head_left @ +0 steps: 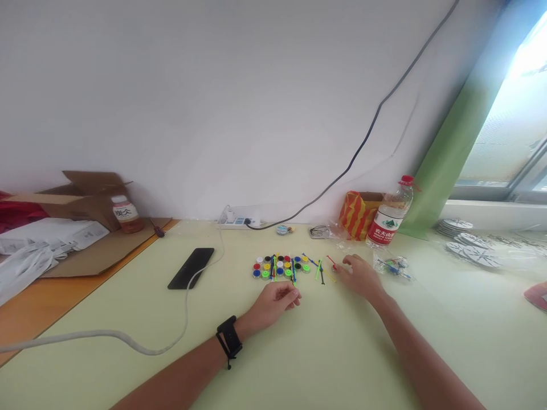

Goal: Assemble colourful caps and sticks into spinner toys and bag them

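Observation:
My left hand [276, 303] rests near the table's front side, its fingers curled in toward the thumb; whatever lies between them is hidden. Just beyond it are several small round discs in clear rims, among them a blue disc [280, 272] and a red disc [257, 266]. Thin coloured plastic sticks, such as a green stick [318, 270], lie across and beside these discs. To the right, my right hand [359, 276] is low over the table with fingers apart. One fingertip touches another red disc [334, 267], beside a yellow stick [331, 277].
A clear bag [393, 266] of small parts lies right of my right hand, before a large water bottle [388, 219]. A black phone [191, 268] and white cable [186, 307] are at left. Stacked patterned discs [472, 247] stand far right; a power strip [239, 222] is by the wall.

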Action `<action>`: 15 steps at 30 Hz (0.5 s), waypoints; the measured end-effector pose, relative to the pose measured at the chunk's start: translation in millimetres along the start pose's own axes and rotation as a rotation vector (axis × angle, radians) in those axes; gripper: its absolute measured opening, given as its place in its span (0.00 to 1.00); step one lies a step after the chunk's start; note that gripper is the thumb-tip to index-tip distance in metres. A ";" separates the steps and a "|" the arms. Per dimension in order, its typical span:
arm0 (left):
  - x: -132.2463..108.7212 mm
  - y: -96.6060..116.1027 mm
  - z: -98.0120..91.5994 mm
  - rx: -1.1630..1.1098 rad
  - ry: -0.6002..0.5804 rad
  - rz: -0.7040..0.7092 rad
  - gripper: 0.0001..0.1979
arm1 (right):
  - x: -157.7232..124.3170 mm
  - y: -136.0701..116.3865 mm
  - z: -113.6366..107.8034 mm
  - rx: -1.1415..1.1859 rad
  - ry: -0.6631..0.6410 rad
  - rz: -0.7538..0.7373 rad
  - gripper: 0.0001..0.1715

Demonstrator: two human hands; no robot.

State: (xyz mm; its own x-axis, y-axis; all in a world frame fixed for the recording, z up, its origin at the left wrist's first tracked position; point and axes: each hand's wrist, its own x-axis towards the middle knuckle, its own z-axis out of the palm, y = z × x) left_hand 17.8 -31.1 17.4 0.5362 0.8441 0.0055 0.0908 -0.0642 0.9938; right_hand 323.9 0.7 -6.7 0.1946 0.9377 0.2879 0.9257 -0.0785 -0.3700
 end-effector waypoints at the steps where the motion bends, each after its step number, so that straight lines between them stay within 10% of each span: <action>1: -0.1 0.2 -0.1 0.002 -0.004 0.001 0.22 | -0.1 -0.4 1.2 0.021 0.001 -0.022 0.16; 15: -0.5 0.9 0.6 0.003 0.004 0.006 0.22 | -23.7 -42.7 11.5 0.217 -0.130 -0.491 0.22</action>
State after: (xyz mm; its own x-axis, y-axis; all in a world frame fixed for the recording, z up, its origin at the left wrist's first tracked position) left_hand 18.1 -31.9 18.3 0.5337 0.8456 0.0118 0.0903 -0.0709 0.9934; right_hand 276.0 -14.3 -7.9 -0.2976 0.8815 0.3666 0.8069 0.4375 -0.3969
